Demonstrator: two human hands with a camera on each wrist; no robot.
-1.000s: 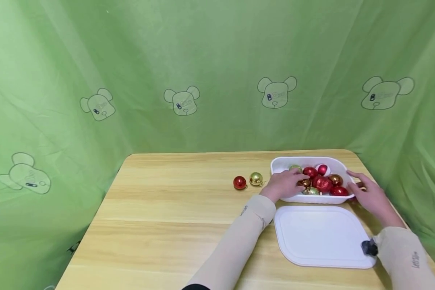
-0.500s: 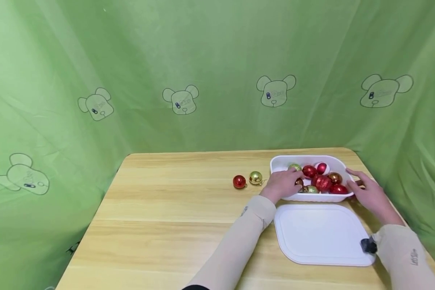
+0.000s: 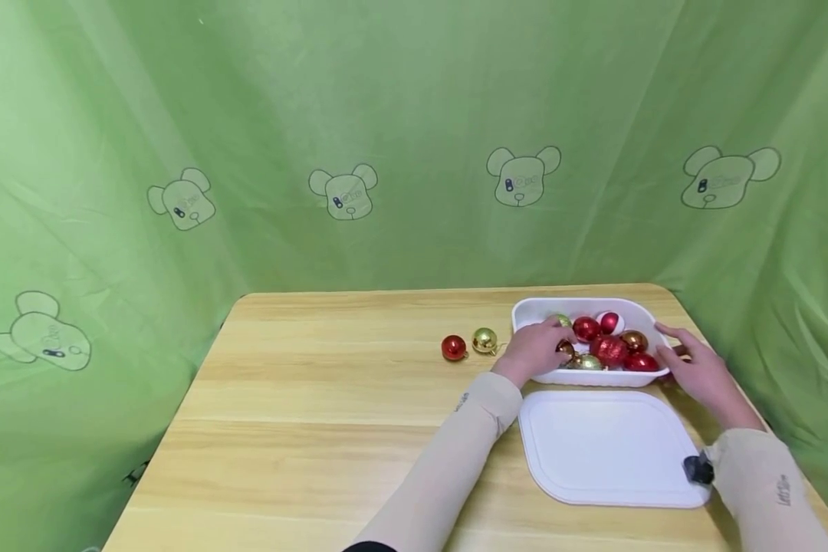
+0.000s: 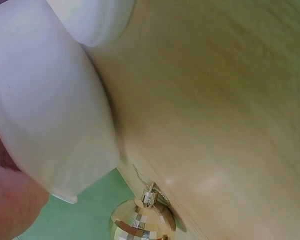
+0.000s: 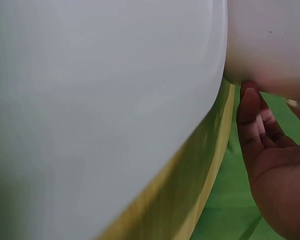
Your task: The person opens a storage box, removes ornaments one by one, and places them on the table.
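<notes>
A white plastic box (image 3: 635, 378) at the table's right holds several Christmas balls, among them a glittery red ball (image 3: 608, 350) and a plain red one (image 3: 586, 329). My left hand (image 3: 534, 349) reaches over the box's left rim, its fingers curled on a bronze Christmas ball (image 3: 564, 350); the palm side is hidden. At the opposite end, my right hand (image 3: 704, 376) grips the box's rim. The right wrist view shows its fingers (image 5: 249, 107) against the outer wall (image 5: 265, 55).
In front of the box lies a white lid (image 3: 610, 452). Left of it, a shiny red ball (image 3: 453, 348) and a gold ball (image 3: 484, 340) rest on the wooden table (image 3: 303, 429). Behind hangs a green curtain (image 3: 414, 253).
Inside the box, my left fingers have moved a little to the left, and the bronze ball with them. My right hand stays on the box's right end.
</notes>
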